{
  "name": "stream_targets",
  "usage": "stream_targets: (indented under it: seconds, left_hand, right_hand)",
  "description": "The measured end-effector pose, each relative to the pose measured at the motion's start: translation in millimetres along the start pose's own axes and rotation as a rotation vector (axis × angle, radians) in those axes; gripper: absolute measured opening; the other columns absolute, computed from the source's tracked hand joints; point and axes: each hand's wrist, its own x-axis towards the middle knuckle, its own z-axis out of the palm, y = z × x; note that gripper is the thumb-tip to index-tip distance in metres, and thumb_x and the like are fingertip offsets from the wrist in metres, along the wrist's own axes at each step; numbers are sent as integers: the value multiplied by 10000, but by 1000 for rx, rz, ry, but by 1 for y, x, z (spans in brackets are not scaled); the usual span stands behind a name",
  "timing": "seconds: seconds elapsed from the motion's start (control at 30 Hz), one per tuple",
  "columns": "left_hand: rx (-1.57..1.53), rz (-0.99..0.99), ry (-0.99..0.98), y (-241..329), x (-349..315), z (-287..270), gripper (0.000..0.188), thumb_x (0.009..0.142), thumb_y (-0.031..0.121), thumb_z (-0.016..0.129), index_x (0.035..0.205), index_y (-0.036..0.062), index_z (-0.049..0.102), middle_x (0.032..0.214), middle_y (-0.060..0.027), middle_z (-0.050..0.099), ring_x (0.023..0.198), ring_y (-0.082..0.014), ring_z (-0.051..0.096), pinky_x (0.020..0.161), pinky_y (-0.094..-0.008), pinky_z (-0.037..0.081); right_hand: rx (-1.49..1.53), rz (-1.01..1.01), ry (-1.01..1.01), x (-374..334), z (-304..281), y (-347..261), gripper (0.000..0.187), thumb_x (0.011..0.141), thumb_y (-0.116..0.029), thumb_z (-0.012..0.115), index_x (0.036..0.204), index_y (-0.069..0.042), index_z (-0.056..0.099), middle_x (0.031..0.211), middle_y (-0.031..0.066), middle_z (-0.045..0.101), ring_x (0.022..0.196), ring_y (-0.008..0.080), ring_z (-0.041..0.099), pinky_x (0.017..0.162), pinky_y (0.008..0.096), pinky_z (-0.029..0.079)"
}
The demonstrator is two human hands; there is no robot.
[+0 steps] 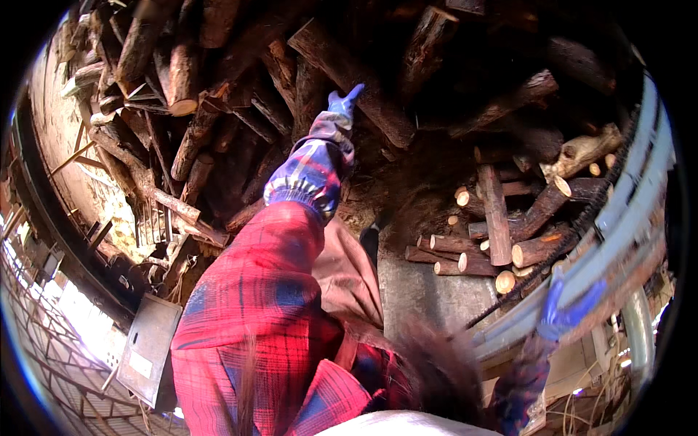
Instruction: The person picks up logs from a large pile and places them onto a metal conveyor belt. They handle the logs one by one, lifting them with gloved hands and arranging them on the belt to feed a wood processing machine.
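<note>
My left hand (345,102), in a blue glove, is stretched out ahead over the wood pile with thumb and fingers apart. Closest to it is a thick dark log (352,78) lying aslant; whether the fingertips touch it I cannot tell. Nothing shows in that hand. At the lower right my right hand (567,311), also blue-gloved, lies against a long blue-grey metal rail (618,227), its thumb and fingers spread. A red plaid sleeve and a patterned cuff cover my left arm.
Several cut logs (494,218) are stacked at the right, beside a flat grey slab (429,298). More logs (183,76) lean in a heap at the far left. A grey metal box (149,347) stands at the lower left, near a dark beam (62,232).
</note>
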Motion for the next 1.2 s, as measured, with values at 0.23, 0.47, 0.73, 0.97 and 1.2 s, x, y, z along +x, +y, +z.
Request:
stream_targets:
  seconds: [0.23, 0.47, 0.73, 0.97, 1.2]
  left_hand:
    - [-309, 232, 210, -83, 108, 16, 1030, 663, 107, 942, 1474, 0, 316, 1361, -161, 553, 1210, -278, 563, 1021, -417, 503]
    - [-452, 249, -18, -93, 108, 14, 925, 693, 135, 913, 1414, -37, 359, 1289, -186, 595, 1134, -283, 620, 972, -413, 565]
    - [-475, 272, -237, -35, 41, -25, 772, 815, 363, 801, 1387, -21, 454, 1282, -138, 621, 1195, -303, 608, 1051, -431, 499]
    - [-355, 6, -315, -8, -100, -91, 490, 1042, 413, 462, 1267, 7, 619, 1243, -87, 655, 1140, -241, 630, 1032, -376, 484]
    - [656, 1069, -575, 53, -207, -76, 286, 1019, 147, 500, 1218, -6, 637, 1167, -139, 668, 1095, -272, 644, 982, -385, 498]
  right_hand:
    - [-133, 45, 24, -18, 21, 27, 874, 877, -325, 762, 1518, 33, 287, 1557, 279, 294, 1401, 405, 366, 1165, 534, 302]
    - [2, 253, 15, -24, 27, 11, 925, 847, -253, 794, 1524, 48, 241, 1526, 291, 323, 1359, 382, 427, 1134, 512, 381]
    - [-111, 216, 29, -12, 27, -2, 909, 871, -360, 768, 1523, 49, 285, 1543, 283, 329, 1407, 385, 374, 1178, 484, 317]
    - [-33, -23, 65, -6, 13, 11, 804, 883, -356, 751, 1488, 18, 375, 1493, 254, 418, 1367, 397, 424, 1130, 491, 389]
    - [410, 38, 214, -17, -10, -46, 965, 778, -400, 845, 1513, -16, 351, 1555, 202, 351, 1433, 355, 351, 1192, 452, 290]
